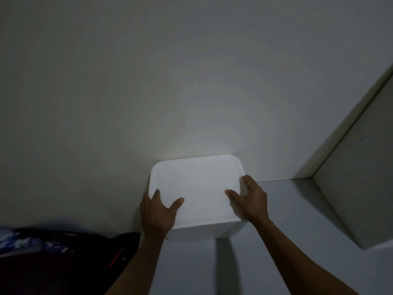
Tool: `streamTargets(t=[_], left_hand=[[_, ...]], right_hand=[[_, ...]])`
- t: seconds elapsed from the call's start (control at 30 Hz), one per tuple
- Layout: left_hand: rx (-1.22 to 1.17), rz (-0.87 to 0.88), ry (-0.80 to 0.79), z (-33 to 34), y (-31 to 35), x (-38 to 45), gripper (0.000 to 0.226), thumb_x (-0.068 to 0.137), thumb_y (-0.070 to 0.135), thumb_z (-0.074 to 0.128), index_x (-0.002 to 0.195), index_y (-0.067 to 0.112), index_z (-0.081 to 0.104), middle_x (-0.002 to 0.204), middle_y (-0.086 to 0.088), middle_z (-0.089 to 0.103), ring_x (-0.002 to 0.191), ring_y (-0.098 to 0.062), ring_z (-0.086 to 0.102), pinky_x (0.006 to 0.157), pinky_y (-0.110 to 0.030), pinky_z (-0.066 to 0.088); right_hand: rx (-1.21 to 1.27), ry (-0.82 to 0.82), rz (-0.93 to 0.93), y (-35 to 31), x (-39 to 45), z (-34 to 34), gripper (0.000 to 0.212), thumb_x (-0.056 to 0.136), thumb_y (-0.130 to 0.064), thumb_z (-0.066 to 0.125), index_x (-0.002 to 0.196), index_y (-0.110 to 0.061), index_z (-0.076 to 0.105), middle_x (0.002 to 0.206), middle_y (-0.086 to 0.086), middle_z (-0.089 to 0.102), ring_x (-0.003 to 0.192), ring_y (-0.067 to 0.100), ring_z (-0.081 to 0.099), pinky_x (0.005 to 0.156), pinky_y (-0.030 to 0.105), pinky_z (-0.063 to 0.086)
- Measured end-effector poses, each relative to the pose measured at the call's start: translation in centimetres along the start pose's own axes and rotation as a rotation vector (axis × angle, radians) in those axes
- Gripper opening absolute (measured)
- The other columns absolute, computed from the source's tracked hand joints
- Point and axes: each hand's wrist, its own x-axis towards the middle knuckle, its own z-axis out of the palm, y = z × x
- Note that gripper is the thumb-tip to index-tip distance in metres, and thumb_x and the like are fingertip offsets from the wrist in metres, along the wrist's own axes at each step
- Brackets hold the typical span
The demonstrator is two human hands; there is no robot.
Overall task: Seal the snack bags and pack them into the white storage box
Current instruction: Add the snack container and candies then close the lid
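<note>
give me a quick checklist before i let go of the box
1. Lid closed on the white storage box: ok, the top looks flat and shut.
2. Left hand on the box: ok, it grips the near left corner.
3. Right hand on the box: ok, it grips the right edge.
4. Box pushed back to the wall: ok, its far edge meets it.
5. Box fully resting on the shelf: cannot tell, the base is hidden.
6. Snack bags inside: cannot tell, none show.

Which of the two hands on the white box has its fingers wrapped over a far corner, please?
The right hand: its fingers curl over the white storage box's far right corner; the left hand grips the near left edge.
</note>
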Motion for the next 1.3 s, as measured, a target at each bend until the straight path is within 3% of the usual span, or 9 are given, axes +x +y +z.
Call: streamTargets(t=[0.13,0.23,0.37,0.43,0.57,0.7,0.87,1.07,1.3], left_hand=[[0.029,0.007,0.025,0.3,0.0,0.2,0.100,0.070,0.074,0.065,0.146,0.013,0.042,0.153,-0.015,0.029,0.139,-0.036,0.027,0.112,-0.050,0.032],[0.047,0.028,0.053,0.4,0.0,0.1,0.099,0.069,0.073,0.065,0.144,0.012,0.044,0.152,-0.015,0.032,0.138,-0.036,0.030,0.111,-0.049,0.034],[0.062,0.040,0.056,0.5,-0.1,0.0,0.097,0.069,0.073,0.065,0.143,0.012,0.046,0.151,-0.015,0.034,0.136,-0.036,0.032,0.110,-0.049,0.035],[0.063,0.067,0.092,0.5,-0.5,0.0,0.094,0.069,0.070,0.068,0.138,0.009,0.051,0.148,-0.017,0.039,0.133,-0.038,0.037,0.108,-0.048,0.036],[0.009,0.087,0.156,0.7,-1.1,0.0,0.084,0.072,0.062,0.072,0.132,0.005,0.057,0.141,-0.020,0.049,0.127,-0.040,0.046,0.103,-0.046,0.040],[0.046,0.121,0.197,1.0,-0.7,-0.3,0.080,0.074,0.064,0.068,0.131,0.008,0.059,0.141,-0.020,0.049,0.124,-0.040,0.049,0.099,-0.047,0.044],[0.085,0.180,0.241,1.2,-1.2,-0.2,0.085,0.074,0.077,0.053,0.122,0.007,0.066,0.134,-0.022,0.054,0.114,-0.042,0.054,0.089,-0.049,0.051],[-0.055,0.216,0.365,1.5,-2.0,-0.3,0.076,0.069,0.063,0.070,0.113,0.001,0.070,0.127,-0.024,0.061,0.110,-0.043,0.060,0.088,-0.048,0.053],[-0.061,0.114,0.242,1.3,-0.4,-0.1,0.074,0.068,0.055,0.080,0.122,0.007,0.066,0.141,-0.021,0.050,0.126,-0.039,0.051,0.101,-0.047,0.044]], right_hand=[[-0.065,0.006,-0.015,0.2,-0.1,0.5,0.076,0.081,-0.045,0.076,0.141,-0.010,0.048,0.147,0.007,0.048,0.136,0.027,0.043,0.110,0.037,0.036],[-0.078,0.022,-0.061,0.7,0.0,0.8,0.053,0.081,-0.048,0.073,0.119,-0.014,0.060,0.122,0.004,0.064,0.114,0.026,0.059,0.093,0.033,0.047],[-0.083,0.075,-0.075,1.3,0.2,1.4,0.044,0.092,-0.035,0.066,0.124,-0.004,0.060,0.126,0.010,0.064,0.117,0.032,0.059,0.098,0.038,0.048],[-0.070,0.148,-0.069,1.5,0.2,1.6,0.017,0.094,-0.025,0.062,0.091,-0.008,0.061,0.089,0.006,0.067,0.083,0.028,0.063,0.069,0.031,0.048],[-0.060,0.253,-0.120,1.4,0.0,1.5,0.034,0.093,-0.011,0.059,0.066,-0.014,0.038,0.057,-0.004,0.043,0.050,0.004,0.037,0.049,0.016,0.031],[-0.042,0.263,-0.122,1.6,-0.1,1.8,0.028,0.093,-0.010,0.058,0.069,-0.015,0.045,0.059,-0.005,0.047,0.053,0.003,0.043,0.051,0.010,0.031],[0.013,0.236,-0.071,1.6,0.5,1.3,0.017,0.096,-0.008,0.054,0.085,-0.002,0.066,0.075,0.012,0.068,0.071,0.029,0.064,0.067,0.033,0.049],[0.041,0.166,-0.078,1.3,-0.8,1.2,0.029,0.094,-0.021,0.064,0.119,-0.006,0.067,0.120,0.009,0.069,0.110,0.027,0.063,0.089,0.017,0.035],[0.149,0.150,-0.021,1.1,-0.4,0.1,0.038,0.091,-0.025,0.068,0.126,-0.012,0.064,0.128,0.005,0.065,0.119,0.022,0.058,0.101,0.026,0.039]])
